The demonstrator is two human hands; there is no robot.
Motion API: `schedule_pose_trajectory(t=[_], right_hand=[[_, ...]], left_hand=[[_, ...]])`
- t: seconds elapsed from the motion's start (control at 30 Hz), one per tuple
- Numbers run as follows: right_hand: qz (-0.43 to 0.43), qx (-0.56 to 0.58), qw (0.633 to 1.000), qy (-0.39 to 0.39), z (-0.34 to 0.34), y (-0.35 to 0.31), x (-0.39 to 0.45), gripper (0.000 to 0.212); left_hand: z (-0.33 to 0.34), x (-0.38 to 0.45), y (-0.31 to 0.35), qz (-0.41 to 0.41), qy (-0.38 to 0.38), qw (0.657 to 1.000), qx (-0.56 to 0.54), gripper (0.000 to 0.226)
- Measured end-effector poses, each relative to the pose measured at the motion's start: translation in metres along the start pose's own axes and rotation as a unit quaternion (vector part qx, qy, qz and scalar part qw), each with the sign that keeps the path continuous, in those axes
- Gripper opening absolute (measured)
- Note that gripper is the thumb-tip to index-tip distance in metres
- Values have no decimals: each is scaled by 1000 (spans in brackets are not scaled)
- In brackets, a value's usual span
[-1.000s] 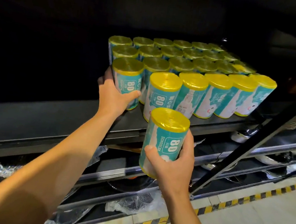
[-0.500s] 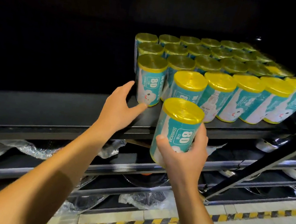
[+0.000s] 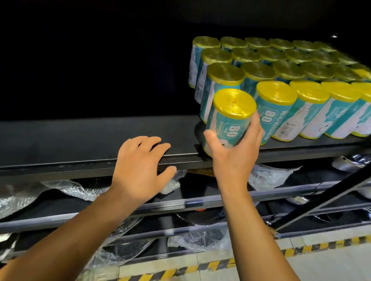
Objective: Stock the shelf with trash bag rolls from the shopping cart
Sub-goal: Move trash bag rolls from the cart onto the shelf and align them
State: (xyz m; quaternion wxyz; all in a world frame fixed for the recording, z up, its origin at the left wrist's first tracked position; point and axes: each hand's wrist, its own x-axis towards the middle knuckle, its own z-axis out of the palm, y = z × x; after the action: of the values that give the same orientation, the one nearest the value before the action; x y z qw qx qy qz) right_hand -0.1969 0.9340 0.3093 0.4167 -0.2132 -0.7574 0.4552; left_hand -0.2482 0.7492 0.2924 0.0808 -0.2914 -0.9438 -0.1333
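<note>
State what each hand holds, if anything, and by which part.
The right hand grips a trash bag roll around its lower side wall, thumb left, fingers right. The left hand holds nothing; its fingers rest on the shelf edge.

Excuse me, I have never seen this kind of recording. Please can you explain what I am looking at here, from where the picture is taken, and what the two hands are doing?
There is no machine here. A person wears a camera on the head, so you look forward and down along both arms.

The right hand grips one trash bag roll, teal with a yellow top, at the front edge of a dark shelf. The left hand holds nothing; its fingers rest on the shelf's front edge.

On the shelf, to the right, many identical rolls stand upright in rows. The shelf's left part is bare.

Lower shelves hold things in bubble wrap, too dark to name. The floor has yellow and black striped tape.
</note>
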Motion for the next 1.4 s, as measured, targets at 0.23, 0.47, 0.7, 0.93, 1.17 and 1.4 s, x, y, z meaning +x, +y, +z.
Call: schedule_pose_trajectory(t=[0.23, 0.47, 0.7, 0.93, 1.17, 1.4], right_hand=[[-3, -88, 995, 53, 10, 8, -24, 89], [-2, -120, 989, 85, 19, 12, -14, 75], [6, -157, 983, 99, 27, 8, -14, 73], [21, -172, 980, 95, 29, 6, -9, 73], [17, -200, 979, 32, 7, 14, -17, 76], [-39, -184, 977, -98, -30, 36, -66, 75]], left_hand=[[4, -3, -1, 39, -2, 998, 53, 68], [6, -4, -5, 57, -23, 995, 82, 76], [11, -5, -6, 57, -1, 995, 83, 74], [9, -6, -6, 55, 18, 996, 65, 71], [8, -11, 1, 37, 33, 997, 59, 68], [17, -47, 26, -35, 24, 999, 15, 76]])
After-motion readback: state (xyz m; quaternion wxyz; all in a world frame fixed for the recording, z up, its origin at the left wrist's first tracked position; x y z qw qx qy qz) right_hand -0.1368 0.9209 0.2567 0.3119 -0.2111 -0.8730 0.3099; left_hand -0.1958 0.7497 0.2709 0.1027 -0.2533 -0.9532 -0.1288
